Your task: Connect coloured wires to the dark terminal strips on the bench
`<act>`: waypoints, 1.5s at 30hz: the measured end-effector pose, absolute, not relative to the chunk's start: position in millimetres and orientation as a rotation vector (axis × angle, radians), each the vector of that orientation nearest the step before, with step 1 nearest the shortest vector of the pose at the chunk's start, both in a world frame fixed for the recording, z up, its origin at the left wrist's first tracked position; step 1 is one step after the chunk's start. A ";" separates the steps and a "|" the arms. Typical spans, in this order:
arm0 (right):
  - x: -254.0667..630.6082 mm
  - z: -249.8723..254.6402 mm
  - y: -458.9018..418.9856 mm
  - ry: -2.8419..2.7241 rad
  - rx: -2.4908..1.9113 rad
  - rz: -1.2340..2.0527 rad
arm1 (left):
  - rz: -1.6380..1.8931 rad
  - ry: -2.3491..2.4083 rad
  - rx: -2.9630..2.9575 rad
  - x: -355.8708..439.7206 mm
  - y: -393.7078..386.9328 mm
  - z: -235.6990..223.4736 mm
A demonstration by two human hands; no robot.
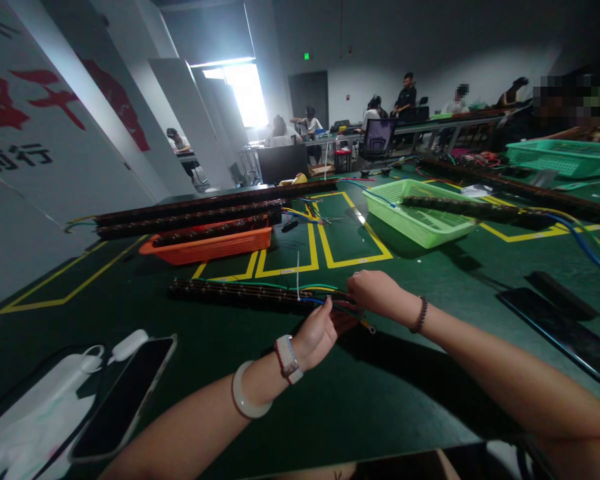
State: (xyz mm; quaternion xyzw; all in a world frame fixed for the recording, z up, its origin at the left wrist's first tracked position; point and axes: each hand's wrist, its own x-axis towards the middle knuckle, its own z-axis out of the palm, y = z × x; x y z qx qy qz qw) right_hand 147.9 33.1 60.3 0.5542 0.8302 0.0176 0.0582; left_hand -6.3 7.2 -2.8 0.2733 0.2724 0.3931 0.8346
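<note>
A long dark strip [230, 291] with coloured wires along it lies across the green table in front of me. At its right end my left hand [317, 337] pinches the blue and green wires [316, 300], next to a thin white cable tie [298, 275] that stands upright from the bundle. My right hand [375, 292] is closed over the strip's wire end, knuckles up. The fingertips of both hands are partly hidden by the wires.
A phone [125, 400] and a white cloth [30, 420] lie at near left. An orange basket [210, 247] and a green basket [420, 217] hold more strips. Dark flat items [555, 313] lie at right. People work at far tables.
</note>
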 end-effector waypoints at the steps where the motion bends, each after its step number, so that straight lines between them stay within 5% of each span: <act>1: 147.8 62.3 32.2 2.498 1.683 0.025 | 0.838 0.578 0.580 -6.1 6.7 -1.9; 12: 144.9 101.9 0.7 2.571 1.684 -0.032 | 0.832 0.599 0.527 -8.0 6.8 -5.0; 25: 147.5 80.6 -5.4 2.595 1.443 -0.094 | 0.819 0.558 0.572 -7.0 8.5 -6.6; 34: 147.8 92.2 -4.7 2.535 1.650 0.171 | 0.776 0.628 0.612 -9.2 6.2 -1.4; 45: 140.0 81.3 -1.7 2.442 1.628 0.009 | 0.771 0.665 0.523 -12.1 5.7 4.0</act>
